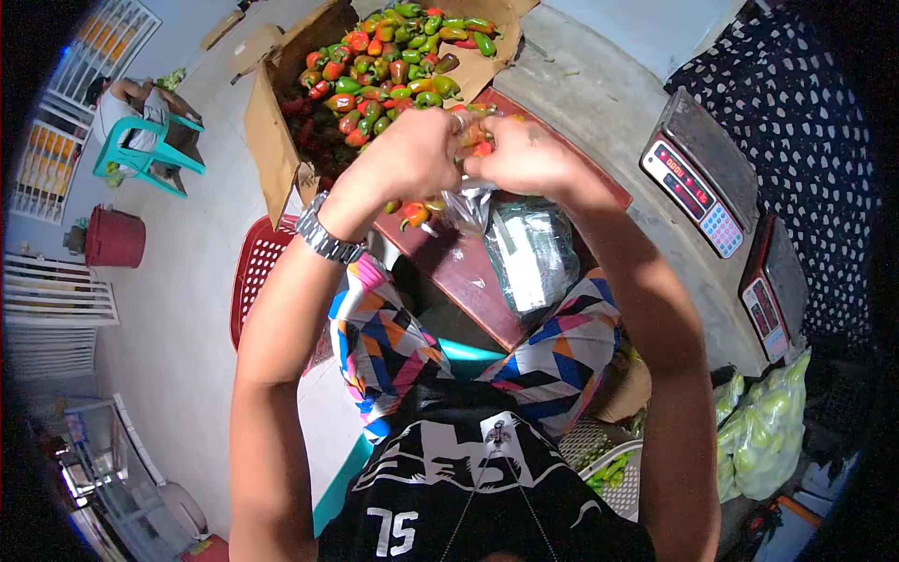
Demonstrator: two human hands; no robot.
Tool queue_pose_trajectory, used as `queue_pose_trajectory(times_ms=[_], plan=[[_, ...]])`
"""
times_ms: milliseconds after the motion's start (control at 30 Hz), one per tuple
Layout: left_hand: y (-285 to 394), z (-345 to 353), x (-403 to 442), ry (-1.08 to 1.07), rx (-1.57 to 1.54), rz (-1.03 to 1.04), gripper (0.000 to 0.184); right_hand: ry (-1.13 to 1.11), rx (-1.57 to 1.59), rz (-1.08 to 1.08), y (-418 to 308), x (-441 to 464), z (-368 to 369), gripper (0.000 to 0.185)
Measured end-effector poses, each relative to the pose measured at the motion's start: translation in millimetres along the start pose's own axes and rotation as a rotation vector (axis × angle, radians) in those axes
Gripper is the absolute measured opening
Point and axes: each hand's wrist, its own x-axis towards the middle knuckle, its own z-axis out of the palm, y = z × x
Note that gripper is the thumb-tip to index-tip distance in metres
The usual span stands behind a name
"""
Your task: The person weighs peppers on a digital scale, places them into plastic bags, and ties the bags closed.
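My left hand (412,157), with a metal watch (328,234) on its wrist, and my right hand (526,157) are close together above a dark red board (449,267). Their fingers are closed on a clear plastic bag (468,208); red and orange peppers show between and behind the hands. A few loose peppers (415,215) lie on the board below my left hand. Nearer my lap rests a pack of plastic bags (532,253). Just beyond my hands, a large cardboard box (273,140) holds many red and green peppers (398,70). My fingertips are partly hidden.
Two digital scales (693,192) (770,300) stand on the concrete ledge at right. A bag of green produce (773,431) lies at lower right. A red plastic basket (255,272) sits left of the board. Farther left are a teal chair (150,145) and red bucket (115,236).
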Motion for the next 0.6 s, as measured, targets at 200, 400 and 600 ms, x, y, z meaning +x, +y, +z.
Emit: queue_pose_trajectory(times_ms=[200,400,600], plan=[[-5.7,-33.3,-10.8,0.056,0.132,-0.106,0.046,-0.093,-0.284,-0.288,-6.5,-7.5,-30.2,0.040],[-31.4,-32.2,-19.7,0.191,0.138,0.050,0.063,0.378,-0.265,-0.900,55.9,-12.1,-34.4,0.019],[-20.3,-12.1,-4.4,0.360,0.045,0.112,0.066,0.538,-0.133,-0.764,40.2,-20.6,-44.7,0.011]])
